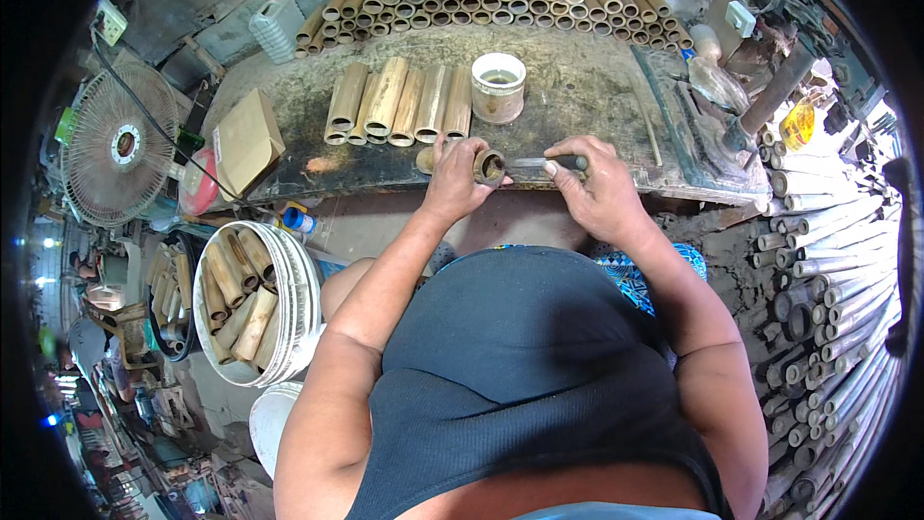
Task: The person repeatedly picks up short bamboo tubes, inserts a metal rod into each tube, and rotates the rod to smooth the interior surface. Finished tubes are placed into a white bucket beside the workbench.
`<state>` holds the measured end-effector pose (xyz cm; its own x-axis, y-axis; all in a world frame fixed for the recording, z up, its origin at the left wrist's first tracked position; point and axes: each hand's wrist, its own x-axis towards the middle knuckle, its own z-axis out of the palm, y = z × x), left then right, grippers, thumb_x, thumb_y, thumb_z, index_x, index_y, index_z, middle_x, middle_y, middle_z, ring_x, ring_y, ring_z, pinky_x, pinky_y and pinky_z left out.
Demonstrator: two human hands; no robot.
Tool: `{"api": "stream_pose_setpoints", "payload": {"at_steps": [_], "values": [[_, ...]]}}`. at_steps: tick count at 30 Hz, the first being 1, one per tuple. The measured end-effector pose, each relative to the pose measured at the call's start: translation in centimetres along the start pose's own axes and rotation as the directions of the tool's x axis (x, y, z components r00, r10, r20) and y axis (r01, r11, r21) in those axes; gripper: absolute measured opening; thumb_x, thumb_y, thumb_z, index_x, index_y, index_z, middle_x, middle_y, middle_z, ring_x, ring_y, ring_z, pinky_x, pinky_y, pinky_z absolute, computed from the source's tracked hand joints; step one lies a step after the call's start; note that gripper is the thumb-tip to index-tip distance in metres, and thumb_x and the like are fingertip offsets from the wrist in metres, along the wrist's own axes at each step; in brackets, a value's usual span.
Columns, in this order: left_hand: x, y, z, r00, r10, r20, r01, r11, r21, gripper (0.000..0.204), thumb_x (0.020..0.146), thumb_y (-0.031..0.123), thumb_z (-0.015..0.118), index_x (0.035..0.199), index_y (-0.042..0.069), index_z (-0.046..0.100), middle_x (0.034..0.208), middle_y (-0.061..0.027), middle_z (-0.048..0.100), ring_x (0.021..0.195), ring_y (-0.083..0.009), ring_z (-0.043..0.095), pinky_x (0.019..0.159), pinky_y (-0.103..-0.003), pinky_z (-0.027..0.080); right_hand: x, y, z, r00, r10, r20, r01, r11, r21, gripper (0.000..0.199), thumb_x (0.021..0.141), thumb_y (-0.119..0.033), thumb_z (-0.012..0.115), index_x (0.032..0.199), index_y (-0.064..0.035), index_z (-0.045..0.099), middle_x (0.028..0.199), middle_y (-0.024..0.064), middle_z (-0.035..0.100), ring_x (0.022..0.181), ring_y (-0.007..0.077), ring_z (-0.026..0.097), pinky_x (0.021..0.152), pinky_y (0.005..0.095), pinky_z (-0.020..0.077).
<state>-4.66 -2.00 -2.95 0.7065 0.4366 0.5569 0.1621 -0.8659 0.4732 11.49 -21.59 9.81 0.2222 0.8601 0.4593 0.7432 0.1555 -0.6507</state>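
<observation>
My left hand (456, 180) is wrapped round a short bamboo tube (490, 167), held sideways at the table's near edge with its open end facing right. In my right hand (602, 195) is a knife (575, 162) with a dark handle. Its flat metal blade points left and meets the rim of the tube; whether the tip goes inside is too small to tell. Just beyond my left hand lies a small stack of bamboo tubes (385, 101). A white tub (499, 96) with liquid in it stands beside that stack.
More cut tubes (481, 0) are piled along the back of the wooden table (577, 87). On the left are a cardboard box (248, 140), a fan (123, 143) and a white bucket (308, 299) of bamboo pieces. Long bamboo poles (837, 308) are stacked at the right.
</observation>
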Motion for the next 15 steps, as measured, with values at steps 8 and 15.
{"api": "stream_pose_setpoints", "payload": {"at_steps": [8, 15], "values": [[-1.6, 0.4, -0.4, 0.996, 0.091, -0.01, -0.089, 0.987, 0.137, 0.062, 0.075, 0.027, 0.087, 0.123, 0.01, 0.051, 0.125, -0.0109, 0.059, 0.123, -0.0332, 0.056, 0.117, -0.065, 0.018, -0.5, -1.3, 1.1, 0.999, 0.026, 0.03, -0.027, 0.999, 0.032, 0.018, 0.091, -0.018, 0.07, 0.103, -0.0056, 0.067, 0.102, 0.0157, 0.066, 0.103, 0.0345, 0.061, 0.095, 0.0428, 0.0426], [-1.9, -0.5, -0.4, 0.999, 0.009, -0.039, -0.009, 1.0, 0.01, 0.065, 0.072, 0.023, 0.085, 0.125, 0.012, 0.05, 0.122, -0.0086, 0.059, 0.122, -0.0314, 0.056, 0.117, -0.065, 0.018, -0.7, -2.6, 1.7, 0.98, -0.196, -0.019, 0.191, 0.972, -0.136, 0.016, 0.09, -0.011, 0.07, 0.103, -0.0034, 0.066, 0.104, 0.0173, 0.067, 0.104, 0.0352, 0.063, 0.093, 0.0418, 0.0466]]}}
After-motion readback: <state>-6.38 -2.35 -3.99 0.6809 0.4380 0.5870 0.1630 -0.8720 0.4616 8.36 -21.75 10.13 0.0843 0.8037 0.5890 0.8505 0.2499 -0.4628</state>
